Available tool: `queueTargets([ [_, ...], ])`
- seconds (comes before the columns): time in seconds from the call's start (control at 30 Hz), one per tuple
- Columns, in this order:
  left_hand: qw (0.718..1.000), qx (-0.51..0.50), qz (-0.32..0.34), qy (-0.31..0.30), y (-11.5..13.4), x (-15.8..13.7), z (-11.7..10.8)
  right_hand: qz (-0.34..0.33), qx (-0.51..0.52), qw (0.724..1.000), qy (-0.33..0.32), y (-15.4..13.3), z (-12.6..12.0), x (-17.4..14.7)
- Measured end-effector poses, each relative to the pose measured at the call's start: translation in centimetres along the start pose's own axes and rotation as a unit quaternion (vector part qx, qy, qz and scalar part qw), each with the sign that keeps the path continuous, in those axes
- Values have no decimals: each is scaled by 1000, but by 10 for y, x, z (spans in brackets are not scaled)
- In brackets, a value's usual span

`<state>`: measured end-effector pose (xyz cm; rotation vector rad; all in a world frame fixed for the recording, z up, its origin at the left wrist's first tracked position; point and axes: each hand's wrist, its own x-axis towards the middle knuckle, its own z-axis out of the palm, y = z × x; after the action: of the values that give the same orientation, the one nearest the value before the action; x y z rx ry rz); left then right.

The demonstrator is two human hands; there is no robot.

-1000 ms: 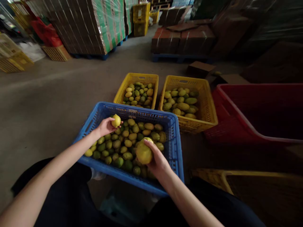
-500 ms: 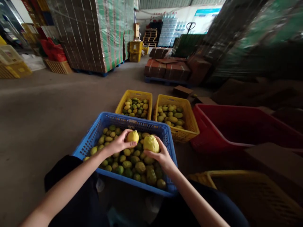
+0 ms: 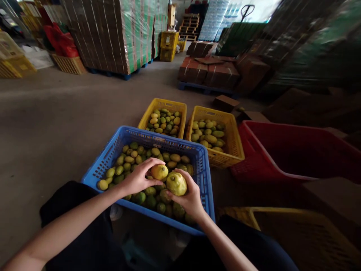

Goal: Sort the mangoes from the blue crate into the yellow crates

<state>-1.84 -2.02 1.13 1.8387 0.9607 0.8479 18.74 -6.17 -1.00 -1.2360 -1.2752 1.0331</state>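
A small yellow fruit (image 3: 160, 172) is being held in the left hand (image 3: 140, 177), and a larger, bumpy yellow-green fruit (image 3: 176, 183) is being gripped by the right hand (image 3: 192, 195), thumb and fingers being curved around its side. Both are being held side by side above the blue crate (image 3: 204, 177); whether they are touching cannot be told. Beneath them, a layer of green and yellow fruits (image 3: 119, 170) is being contained by the crate, part of it being hidden by the hands and forearms. Beyond its far rim, more fruits are being held by a left yellow crate (image 3: 162, 103) and a right yellow crate (image 3: 234, 143). To the right, floor space is being taken up by a red bin (image 3: 249, 158). Farther back, bundled brown cardboard (image 3: 208, 73) is being supported by a blue pallet (image 3: 194, 87).
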Motion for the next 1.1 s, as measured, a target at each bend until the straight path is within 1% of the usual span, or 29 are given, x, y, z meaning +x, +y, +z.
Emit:
queueTargets([
  [0.13,1000,10,14,-18,0,1,6,-22,-22,999,-19,5,-2,-2],
  [0.2,1000,-10,1,-28,0,2,8,-15,-16,1000,-21,5,-2,-2],
  [0.27,998,-44,-27,-40,0,2,10,16,5,1000,-24,4,-3,-2],
  [0.37,994,-79,-58,-51,0,2,12,90,64,993,-41,2,-4,-2],
  [0.43,994,-80,-58,-54,-1,2,12,136,125,982,-50,3,-3,-2],
  [0.53,995,-63,-56,-61,-3,0,13,185,200,961,-49,8,-1,-1],
  [0.6,996,-42,-56,-62,-5,-1,14,204,216,953,-54,12,1,0],
  [0.7,996,-17,-55,-66,-7,-3,15,209,216,952,-54,17,3,1],
  [0.77,996,-14,-53,-73,-6,-3,15,225,220,948,-44,19,4,2],
  [0.9,995,-18,-51,-78,-2,-2,15,280,235,931,-11,19,7,3],
  [1.0,995,-21,-59,-77,-1,-2,16,308,248,919,8,17,10,4],
  [1.1,992,-55,-93,-58,-6,-1,17,345,283,895,-12,14,10,4],
])
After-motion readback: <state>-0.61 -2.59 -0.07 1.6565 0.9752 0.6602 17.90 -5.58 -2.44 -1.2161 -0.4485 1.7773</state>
